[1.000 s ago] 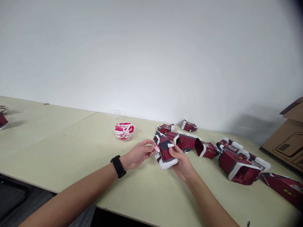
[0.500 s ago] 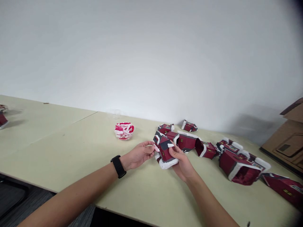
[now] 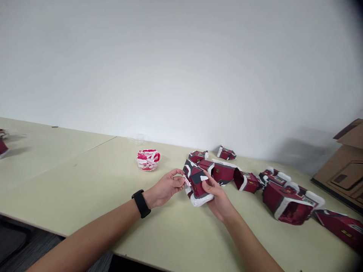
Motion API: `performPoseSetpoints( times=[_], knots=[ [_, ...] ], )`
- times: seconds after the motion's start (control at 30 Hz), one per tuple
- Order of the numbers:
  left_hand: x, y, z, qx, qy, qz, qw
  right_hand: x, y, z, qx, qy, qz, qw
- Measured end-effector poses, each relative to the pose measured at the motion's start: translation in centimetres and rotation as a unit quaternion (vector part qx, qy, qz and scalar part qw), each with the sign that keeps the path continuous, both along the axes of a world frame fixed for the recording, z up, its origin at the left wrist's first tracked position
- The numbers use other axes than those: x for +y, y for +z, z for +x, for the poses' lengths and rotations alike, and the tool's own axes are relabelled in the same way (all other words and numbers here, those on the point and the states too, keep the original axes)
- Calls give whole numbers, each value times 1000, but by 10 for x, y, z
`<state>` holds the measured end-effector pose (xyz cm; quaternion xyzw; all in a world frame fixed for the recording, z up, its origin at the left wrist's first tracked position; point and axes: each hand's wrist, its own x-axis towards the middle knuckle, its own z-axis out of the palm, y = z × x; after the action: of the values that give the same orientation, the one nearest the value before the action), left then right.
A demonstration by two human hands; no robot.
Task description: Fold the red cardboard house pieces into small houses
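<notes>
My right hand (image 3: 217,194) is closed round a small dark-red model house (image 3: 200,183) with a grey roof and white snow-like trim, held tilted above the table. At the house's left side my left hand (image 3: 168,189) pinches a small red-and-white striped piece (image 3: 187,181) like a candy cane. That piece lies against the house wall; whether it is fixed there I cannot tell. Left of the hands, a bundle of red-and-white candy canes (image 3: 148,160) in clear wrapping sits on the table.
Several similar red houses stand behind and to the right, such as a large open-based one (image 3: 286,204). A cardboard box (image 3: 340,173) stands at the far right. Clear plastic (image 3: 136,139) lies near the wall on the pale table (image 3: 70,177).
The view has shifted slightly. Both hands keep hold of the house and the striped piece in nearly the same pose.
</notes>
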<state>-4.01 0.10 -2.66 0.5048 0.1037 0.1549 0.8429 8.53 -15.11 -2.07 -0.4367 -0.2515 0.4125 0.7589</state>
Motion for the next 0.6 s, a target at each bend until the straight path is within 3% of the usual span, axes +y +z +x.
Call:
performPoseSetpoints(
  times=[0.6],
  knots=[
    [-2,4,-2,0,-10,-5,1000,-2,0,3,2,23,15,1000]
  ],
)
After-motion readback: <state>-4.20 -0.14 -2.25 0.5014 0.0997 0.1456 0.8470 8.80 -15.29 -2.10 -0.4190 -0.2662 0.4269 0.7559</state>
